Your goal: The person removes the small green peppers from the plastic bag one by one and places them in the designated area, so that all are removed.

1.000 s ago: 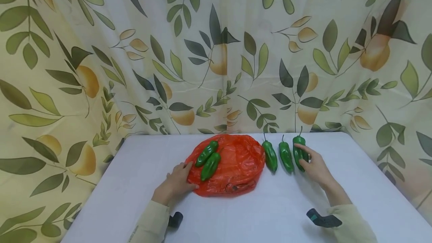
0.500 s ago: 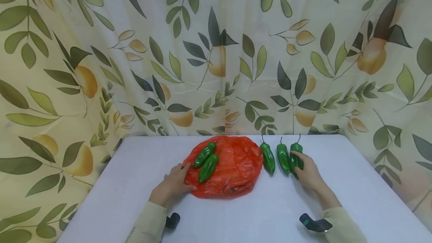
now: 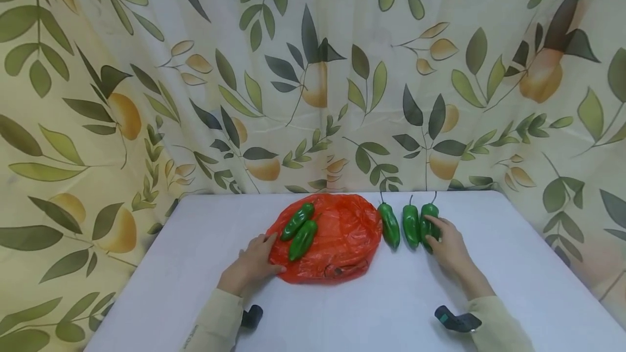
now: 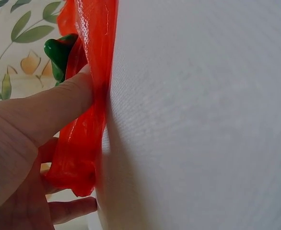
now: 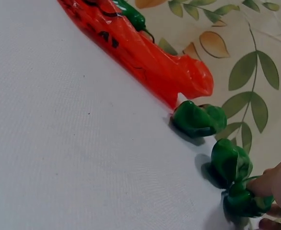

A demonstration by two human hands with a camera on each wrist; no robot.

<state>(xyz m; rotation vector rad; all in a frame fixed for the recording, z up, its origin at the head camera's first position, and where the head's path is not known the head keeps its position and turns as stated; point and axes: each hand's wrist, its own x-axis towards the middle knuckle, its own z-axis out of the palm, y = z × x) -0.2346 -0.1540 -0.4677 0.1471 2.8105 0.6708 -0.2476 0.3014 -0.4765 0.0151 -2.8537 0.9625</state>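
My left hand [image 3: 253, 262] holds the left edge of a red plastic bag [image 3: 347, 232] lying on the table. In the left wrist view its thumb [image 4: 66, 103] presses the red film, with other fingers behind it. Two green peppers [image 3: 297, 222] [image 3: 303, 240] lie side by side on the bag's left part. My right hand [image 3: 451, 247] pinches the rightmost green pepper [image 3: 428, 224] between thumb and fingers; its stem points to the back. To its left are another green pepper [image 3: 411, 227], close beside it, and one [image 3: 389, 227] at the bag's right edge.
A white-covered table [image 3: 352, 319] extends around both hands. Behind it hangs a leaf-and-fruit patterned curtain [image 3: 352, 80]. A black device sits near each wrist, the left one [image 3: 252, 316] and the right one [image 3: 457, 320].
My right hand has shifted slightly left with the rightmost pepper, which now stands closer to its neighbour. The left hand stays at the bag's edge. The view has wobbled a little.
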